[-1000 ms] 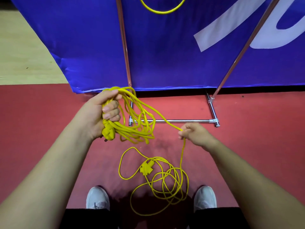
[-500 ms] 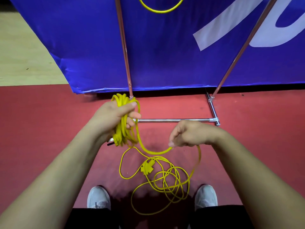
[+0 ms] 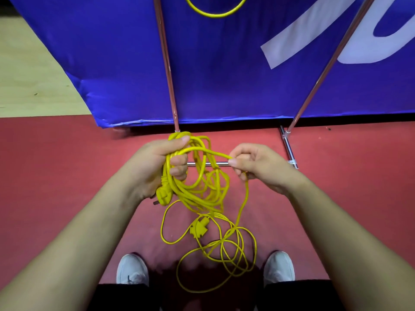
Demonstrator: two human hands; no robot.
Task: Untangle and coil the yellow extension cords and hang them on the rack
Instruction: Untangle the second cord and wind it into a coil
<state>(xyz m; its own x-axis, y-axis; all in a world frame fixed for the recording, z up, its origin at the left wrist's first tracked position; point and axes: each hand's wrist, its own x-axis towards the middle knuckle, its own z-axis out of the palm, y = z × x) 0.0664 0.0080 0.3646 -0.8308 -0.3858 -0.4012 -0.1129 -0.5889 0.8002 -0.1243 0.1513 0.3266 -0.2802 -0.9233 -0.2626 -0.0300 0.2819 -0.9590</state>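
Observation:
My left hand [image 3: 155,167] grips a bundle of yellow cord loops [image 3: 197,189], and a yellow plug [image 3: 163,195] hangs just below the palm. My right hand [image 3: 258,164] pinches one strand of the same cord and holds it up level with the bundle. From there the cord drops to a loose tangle [image 3: 226,250] on the red floor between my shoes, with a yellow socket end [image 3: 198,227] lying in it. The metal rack's two poles [image 3: 167,63] rise ahead, and another yellow cord loop [image 3: 215,12] hangs near the top edge.
A blue banner [image 3: 224,75] stands behind the rack. The rack's base bars [image 3: 288,149] lie on the red floor [image 3: 56,176] close to my hands. My white shoes [image 3: 132,269] flank the tangle. Pale wooden flooring shows at the far left.
My right hand has lifted its strand up and toward the left hand, laying another loop onto the bundle. The left hand has kept its grip and turned a little.

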